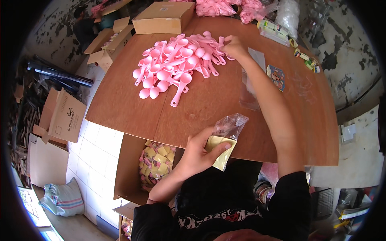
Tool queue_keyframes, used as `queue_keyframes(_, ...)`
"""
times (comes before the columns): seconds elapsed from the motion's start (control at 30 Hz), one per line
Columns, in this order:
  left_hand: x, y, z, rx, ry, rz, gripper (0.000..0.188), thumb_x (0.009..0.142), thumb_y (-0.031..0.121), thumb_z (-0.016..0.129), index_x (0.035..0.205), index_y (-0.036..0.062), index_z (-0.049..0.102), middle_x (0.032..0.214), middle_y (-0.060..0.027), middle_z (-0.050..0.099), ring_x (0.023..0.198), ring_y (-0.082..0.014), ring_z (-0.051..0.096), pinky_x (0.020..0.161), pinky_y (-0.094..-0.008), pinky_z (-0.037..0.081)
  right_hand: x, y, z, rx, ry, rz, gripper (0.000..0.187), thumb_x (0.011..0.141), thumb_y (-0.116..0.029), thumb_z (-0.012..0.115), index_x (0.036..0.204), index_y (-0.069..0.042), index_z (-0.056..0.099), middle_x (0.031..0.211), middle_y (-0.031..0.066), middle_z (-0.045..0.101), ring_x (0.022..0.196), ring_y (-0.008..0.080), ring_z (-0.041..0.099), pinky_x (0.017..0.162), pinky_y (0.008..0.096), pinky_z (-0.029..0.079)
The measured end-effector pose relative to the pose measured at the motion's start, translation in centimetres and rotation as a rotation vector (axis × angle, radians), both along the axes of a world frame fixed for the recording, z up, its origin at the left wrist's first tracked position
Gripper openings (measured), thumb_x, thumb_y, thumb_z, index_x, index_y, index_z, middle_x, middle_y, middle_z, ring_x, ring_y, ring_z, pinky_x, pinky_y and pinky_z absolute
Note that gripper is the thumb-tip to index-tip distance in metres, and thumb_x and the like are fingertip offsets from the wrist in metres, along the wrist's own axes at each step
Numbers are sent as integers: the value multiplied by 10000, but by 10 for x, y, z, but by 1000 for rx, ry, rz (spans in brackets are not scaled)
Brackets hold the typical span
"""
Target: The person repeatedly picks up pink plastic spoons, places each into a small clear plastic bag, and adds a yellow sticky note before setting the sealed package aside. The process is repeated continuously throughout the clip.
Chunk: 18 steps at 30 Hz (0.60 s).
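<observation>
Right now the person's arms are doing quite different things. The right arm stretches far across the brown wooden table [201, 114], elbow nearly straight, and the right hand [236, 48] is at the far right edge of a heap of pink spoons [171, 64], its fingers bent and touching one spoon [220, 43]; from where I stand I can't tell whether they have closed on it. The left arm is bent close to the body, and the left hand [199, 150] is at the table's near edge, thumb laid across the front and fingers behind, pinching a clear plastic bag [232, 123] with a pale yellow card [220, 161] in it. The bag's loose end points up and away from the person. The heap covers the far middle of the table, with a closed cardboard box [161, 21] behind it. Some clear plastic sleeves [249, 96] lie beside the right forearm, which passes over part of them, and a small blue patterned item [276, 77] rests just past that arm. Bagged pink pieces [217, 7] crowd the far edge. Below the near edge, left of the body, an open carton [129, 168] holds pink-and-yellow packets [157, 162].
</observation>
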<state>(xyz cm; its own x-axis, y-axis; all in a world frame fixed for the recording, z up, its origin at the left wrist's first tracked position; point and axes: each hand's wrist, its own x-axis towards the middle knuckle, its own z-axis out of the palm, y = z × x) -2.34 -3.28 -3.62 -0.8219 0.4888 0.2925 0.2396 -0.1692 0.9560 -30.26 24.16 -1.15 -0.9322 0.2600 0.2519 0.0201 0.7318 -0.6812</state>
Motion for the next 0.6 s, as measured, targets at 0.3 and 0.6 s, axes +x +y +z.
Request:
queue_keyframes(0.3,-50,19,32,82,89,112,367,859,80,773,1188,-5,632,868,-118,731,776,-101,668,673,-284,526,119,0,32,-1405,43,651,483,888,72,576,1360,15,494,1183,189,630,1045,272,658,983,369,532)
queue_keyframes(0.6,-39,32,24,51,66,52,418,845,44,772,1226,-19,613,967,-125,708,869,-122,656,765,-293,526,210,-11,30,-1333,-226,419,546,729,131,485,1247,-5,589,959,37,574,868,150,610,797,299,528)
